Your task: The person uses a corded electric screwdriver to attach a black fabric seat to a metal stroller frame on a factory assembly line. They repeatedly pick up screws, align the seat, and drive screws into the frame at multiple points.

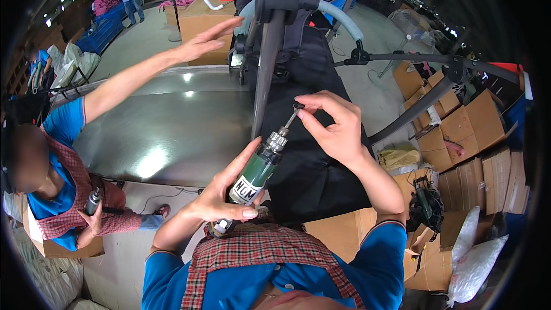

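My left hand (227, 192) grips a green power screwdriver (256, 171) by its barrel, tilted up to the right. Its steel chuck and bit (288, 121) point at a small black screw that my right hand (333, 126) pinches between thumb and forefinger at the bit's tip. Just behind my hands stands a black frame of tubes (270, 51) draped with black fabric (313, 155), resting on a shiny metal table (172, 126).
A co-worker at the left in a blue shirt and checked apron reaches one arm (149, 72) across the table and holds another tool (92, 202) low. Open cardboard boxes (459, 132) crowd the right side, and a brown carton (201, 23) stands behind the table.
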A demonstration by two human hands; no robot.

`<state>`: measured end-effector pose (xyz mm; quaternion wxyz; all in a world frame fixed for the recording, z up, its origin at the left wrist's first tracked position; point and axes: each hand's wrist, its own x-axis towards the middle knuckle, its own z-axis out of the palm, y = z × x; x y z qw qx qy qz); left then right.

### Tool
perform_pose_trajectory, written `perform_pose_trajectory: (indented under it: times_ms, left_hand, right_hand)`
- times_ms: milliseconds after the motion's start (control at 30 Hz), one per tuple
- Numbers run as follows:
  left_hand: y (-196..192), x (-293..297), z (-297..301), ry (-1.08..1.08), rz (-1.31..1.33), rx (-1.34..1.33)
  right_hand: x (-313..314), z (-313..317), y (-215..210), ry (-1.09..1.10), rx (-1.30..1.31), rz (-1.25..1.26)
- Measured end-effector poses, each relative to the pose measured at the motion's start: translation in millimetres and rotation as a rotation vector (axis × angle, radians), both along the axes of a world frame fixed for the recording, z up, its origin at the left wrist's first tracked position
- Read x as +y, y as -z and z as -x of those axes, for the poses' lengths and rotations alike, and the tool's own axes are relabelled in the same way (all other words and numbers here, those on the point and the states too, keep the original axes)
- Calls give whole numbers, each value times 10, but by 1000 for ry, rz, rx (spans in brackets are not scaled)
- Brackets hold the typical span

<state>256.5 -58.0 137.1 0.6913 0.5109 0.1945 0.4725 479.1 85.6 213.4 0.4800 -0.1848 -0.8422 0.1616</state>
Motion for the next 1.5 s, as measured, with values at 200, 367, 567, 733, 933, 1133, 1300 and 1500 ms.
perform_pose_trajectory:
  times_ms: [200,367,567,733,933,1133,1300,1500]
  left_hand:
    - [18,-8,-82,130,125,-204]
    - [107,-8,-241,249,62,-340]
    - [-20,-90,-300,120,-109,-347]
    - [-25,-329,-423,-88,-202,-275]
    - [734,-632,-596,-286,-149,-292]
    - [1379,-356,-733,-239,-41,-328]
    - [1951,128,-849,-146,-2,-369]
    - [2246,712,-1064,-60,18,-444]
  right_hand:
    - [-47,-73,16,101,16,-493]
    - [-225,-221,-91,-8,33,-481]
    - [221,-786,-95,126,38,-475]
    - [1096,-941,418,317,384,-407]
    - [1334,3,1918,-195,-156,47]
    - [1584,110,2742,-212,-372,-123]
    - [2337,-514,3633,-124,-367,-23]
    - [3417,-1423,4605,88,-365,255]
